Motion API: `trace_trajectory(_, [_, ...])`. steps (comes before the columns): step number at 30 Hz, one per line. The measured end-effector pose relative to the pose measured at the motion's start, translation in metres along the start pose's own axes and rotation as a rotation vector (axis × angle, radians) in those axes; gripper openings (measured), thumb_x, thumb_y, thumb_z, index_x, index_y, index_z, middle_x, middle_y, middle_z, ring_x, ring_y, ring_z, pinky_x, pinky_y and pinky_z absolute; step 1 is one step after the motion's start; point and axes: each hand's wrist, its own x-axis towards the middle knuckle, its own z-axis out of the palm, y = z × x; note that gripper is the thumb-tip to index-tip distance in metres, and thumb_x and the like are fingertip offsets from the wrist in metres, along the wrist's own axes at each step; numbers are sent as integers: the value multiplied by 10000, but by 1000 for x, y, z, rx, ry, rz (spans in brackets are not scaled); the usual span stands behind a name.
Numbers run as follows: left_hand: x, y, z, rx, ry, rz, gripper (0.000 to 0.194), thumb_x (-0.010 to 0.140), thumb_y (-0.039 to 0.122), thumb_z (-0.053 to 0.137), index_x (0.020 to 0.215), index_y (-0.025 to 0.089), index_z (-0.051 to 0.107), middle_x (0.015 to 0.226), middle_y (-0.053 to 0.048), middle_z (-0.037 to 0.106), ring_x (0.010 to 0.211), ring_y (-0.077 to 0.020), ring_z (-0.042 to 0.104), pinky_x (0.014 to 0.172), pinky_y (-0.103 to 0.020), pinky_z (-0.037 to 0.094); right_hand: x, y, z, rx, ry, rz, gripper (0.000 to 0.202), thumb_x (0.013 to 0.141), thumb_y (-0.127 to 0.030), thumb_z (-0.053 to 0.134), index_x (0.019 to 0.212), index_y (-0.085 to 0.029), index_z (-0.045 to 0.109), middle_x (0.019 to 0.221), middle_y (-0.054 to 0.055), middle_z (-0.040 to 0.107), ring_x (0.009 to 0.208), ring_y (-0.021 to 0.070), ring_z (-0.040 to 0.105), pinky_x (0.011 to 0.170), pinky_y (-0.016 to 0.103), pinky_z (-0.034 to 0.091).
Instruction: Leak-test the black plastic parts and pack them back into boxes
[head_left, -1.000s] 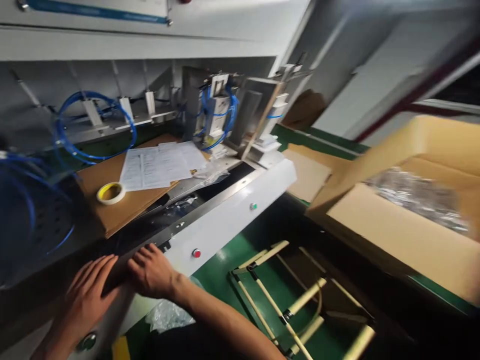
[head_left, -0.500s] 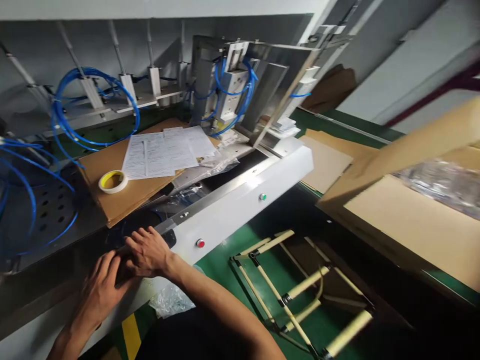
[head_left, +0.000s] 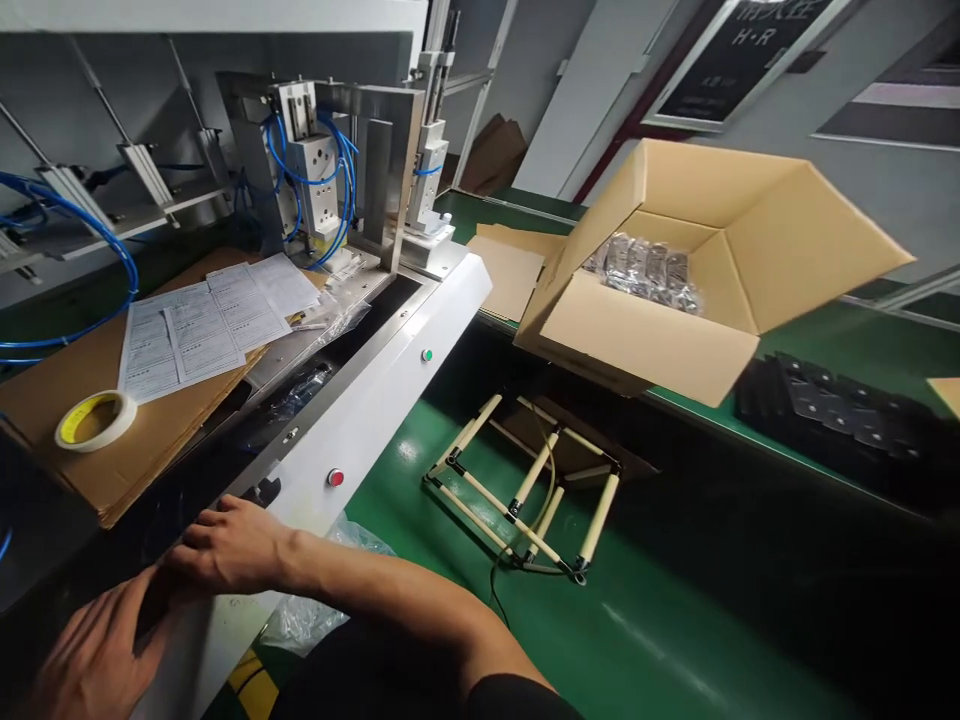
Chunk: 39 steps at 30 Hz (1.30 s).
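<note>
Your right hand (head_left: 232, 545) lies flat on the near edge of the white machine housing (head_left: 390, 385), its fingers (head_left: 196, 535) loosely spread and gripping nothing, their tips reaching over the dark channel (head_left: 187, 490) that runs along the housing's top. Your left hand (head_left: 94, 655) sits just beside it at the bottom left, palm down and fingers open over the same dark strip, though what lies under them is too dark to tell. A red button (head_left: 335, 478) sits near your right wrist, and a tape roll (head_left: 95, 420) rests on the cardboard sheet (head_left: 45, 385) beyond.
</note>
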Motion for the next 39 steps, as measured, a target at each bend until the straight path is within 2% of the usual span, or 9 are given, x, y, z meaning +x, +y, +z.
trace_trajectory(5, [4, -23, 15, -38, -41, -16, 405, 1036, 537, 456, 1080, 205, 684, 955, -107, 784, 806, -269, 735, 708, -367, 539, 26, 15, 0, 37, -156, 63, 319, 1128, -362, 379, 1194, -197, 644, 937, 3, 754, 983, 208, 687, 886, 406, 451])
trace_trajectory(8, [16, -14, 8, -83, -82, -120, 459, 1038, 558, 410, 934, 226, 710, 954, -105, 769, 798, -264, 720, 710, -366, 548, 22, 17, -10, 20, 37, 84, 374, 1099, -486, 458, 1192, -178, 648, 1000, 45, 753, 1003, 226, 655, 949, 422, 448])
trace_trajectory(11, [25, 12, -7, -308, -169, -282, 540, 1063, 557, 328, 845, 240, 708, 837, -79, 751, 784, -255, 733, 724, -361, 574, -10, 2, -14, 184, 454, 244, 392, 1082, -531, 492, 1244, -197, 615, 1126, 90, 731, 1036, 226, 624, 972, 425, 458])
trace_trajectory(14, [22, 45, -11, -525, -204, -523, 514, 1061, 556, 375, 819, 243, 702, 834, -73, 756, 838, -263, 752, 800, -387, 617, -55, -24, -6, 576, 800, 682, 334, 1068, -521, 500, 1127, -208, 599, 1017, 98, 675, 966, 228, 620, 875, 412, 504])
trace_trajectory(19, [-9, 99, 10, -679, -167, -705, 416, 1049, 420, 416, 955, 214, 765, 890, -101, 796, 860, -253, 780, 823, -346, 643, -82, -76, 8, 1416, 658, 912, 693, 884, -732, 688, 1335, -224, 553, 1247, 106, 682, 1111, 236, 656, 966, 418, 545])
trace_trajectory(24, [-33, 121, 42, -827, -296, -583, 430, 1042, 392, 379, 909, 225, 753, 831, -100, 787, 797, -246, 782, 713, -318, 646, -74, -82, 12, 1889, 850, 1118, 795, 652, -856, 806, 1021, -182, 600, 885, 48, 718, 724, 191, 697, 645, 304, 487])
trace_trajectory(31, [-34, 158, 43, -1094, -634, -608, 601, 916, 667, 609, 1280, 195, 680, 1192, -149, 791, 1170, -341, 749, 894, -420, 654, -121, -95, 11, 1887, 1021, 1202, 739, 690, -837, 799, 878, -138, 650, 797, 72, 724, 626, 151, 659, 563, 256, 447])
trace_trajectory(35, [-24, 188, 30, -1171, -837, -753, 757, 775, 718, 746, 1283, 166, 648, 914, -112, 805, 889, -328, 788, 806, -394, 640, -152, -91, 5, 1964, 1055, 1194, 733, 638, -782, 874, 965, -158, 671, 911, 101, 773, 761, 224, 736, 648, 313, 532])
trace_trajectory(39, [-10, 224, 18, -1251, -966, -717, 746, 803, 773, 700, 1246, 181, 603, 845, -71, 774, 646, -253, 743, 601, -329, 581, -196, -67, -17, 1982, 1306, 1120, 706, 681, -708, 893, 1120, -201, 674, 1025, 87, 793, 919, 262, 758, 761, 361, 590])
